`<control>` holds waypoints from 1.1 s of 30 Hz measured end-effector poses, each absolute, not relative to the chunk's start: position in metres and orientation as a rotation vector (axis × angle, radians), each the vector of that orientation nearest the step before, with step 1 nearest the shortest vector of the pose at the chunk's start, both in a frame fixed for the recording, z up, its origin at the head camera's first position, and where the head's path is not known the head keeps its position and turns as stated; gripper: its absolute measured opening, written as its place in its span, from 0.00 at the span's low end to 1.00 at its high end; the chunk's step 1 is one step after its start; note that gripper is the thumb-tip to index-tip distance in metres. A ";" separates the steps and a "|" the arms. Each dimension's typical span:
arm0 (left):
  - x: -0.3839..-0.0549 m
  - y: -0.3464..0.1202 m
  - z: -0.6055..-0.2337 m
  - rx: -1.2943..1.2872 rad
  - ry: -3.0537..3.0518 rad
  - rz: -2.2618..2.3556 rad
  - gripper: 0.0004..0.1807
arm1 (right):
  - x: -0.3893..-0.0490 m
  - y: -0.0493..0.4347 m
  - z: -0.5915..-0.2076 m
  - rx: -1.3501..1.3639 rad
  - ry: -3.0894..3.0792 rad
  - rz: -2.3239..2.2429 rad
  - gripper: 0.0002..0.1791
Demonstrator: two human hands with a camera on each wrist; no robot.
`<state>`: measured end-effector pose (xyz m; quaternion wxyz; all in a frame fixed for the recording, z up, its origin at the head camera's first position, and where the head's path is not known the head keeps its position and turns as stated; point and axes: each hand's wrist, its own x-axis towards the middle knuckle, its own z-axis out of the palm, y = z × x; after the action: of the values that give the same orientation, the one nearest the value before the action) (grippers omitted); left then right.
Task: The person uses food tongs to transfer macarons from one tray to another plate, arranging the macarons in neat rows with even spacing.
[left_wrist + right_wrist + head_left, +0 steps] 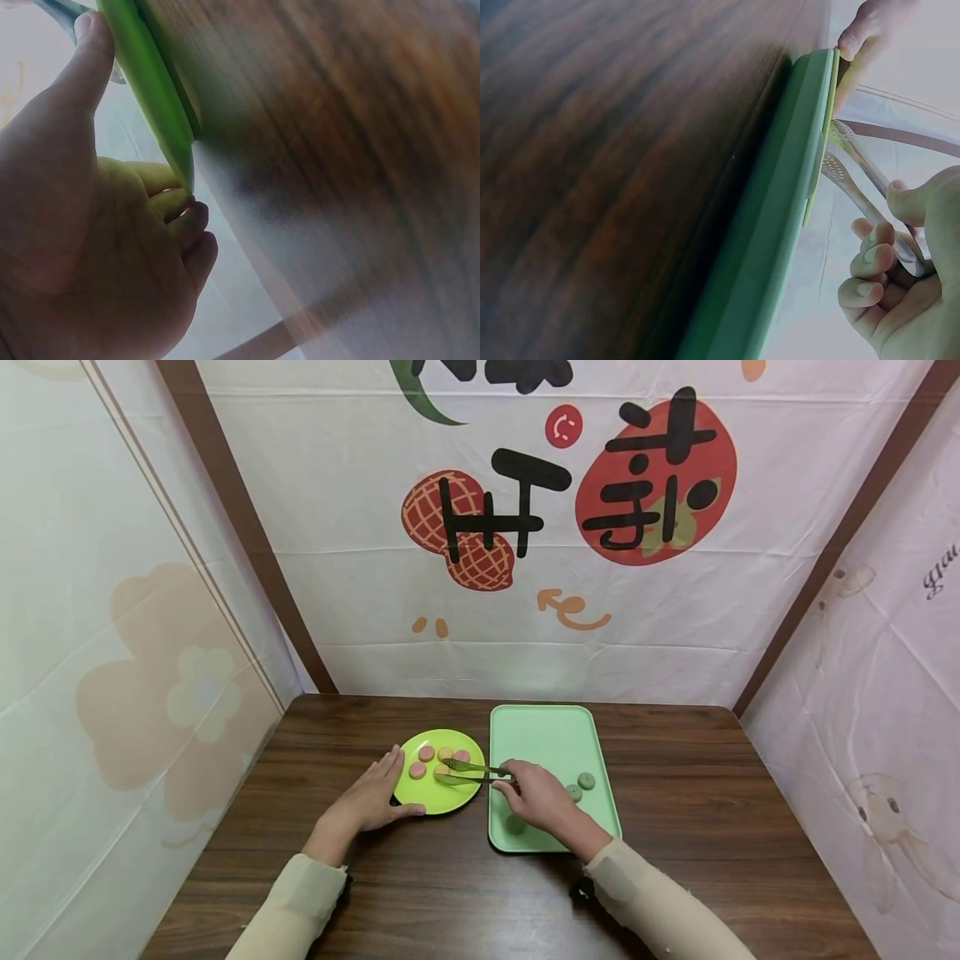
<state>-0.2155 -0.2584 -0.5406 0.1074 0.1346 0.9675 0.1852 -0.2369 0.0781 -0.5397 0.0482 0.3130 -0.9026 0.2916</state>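
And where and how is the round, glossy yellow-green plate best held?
Probably by the left rim of the plate, coming from the left, where the bare left hand touches it: the rim stands off the brown table, leaving finger room beneath, while the right side lies close to the pale-green rectangular tray.

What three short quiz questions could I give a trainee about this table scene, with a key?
1. Which hand holds the slim metal tongs?
2. True or false: in the head view, the rectangular mint-green tray lies right of the round lime-green plate.
3. Fill in: the small round pieces visible on the tray are coloured ___.

Key: 1. the right hand; 2. true; 3. green.
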 end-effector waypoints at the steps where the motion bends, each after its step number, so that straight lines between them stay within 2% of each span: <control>1: -0.215 -0.258 -0.540 0.395 2.849 0.546 0.67 | -0.237 0.078 -0.540 0.957 -2.752 0.887 0.16; 33: -0.216 -0.258 -0.542 0.379 2.848 0.542 0.67 | -0.232 0.077 -0.537 0.905 -2.792 0.931 0.19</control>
<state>-0.2155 -0.2584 -0.5418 0.1090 0.1287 0.9683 0.1841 -0.2320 0.0769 -0.5373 0.0314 0.2937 -0.9063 0.3023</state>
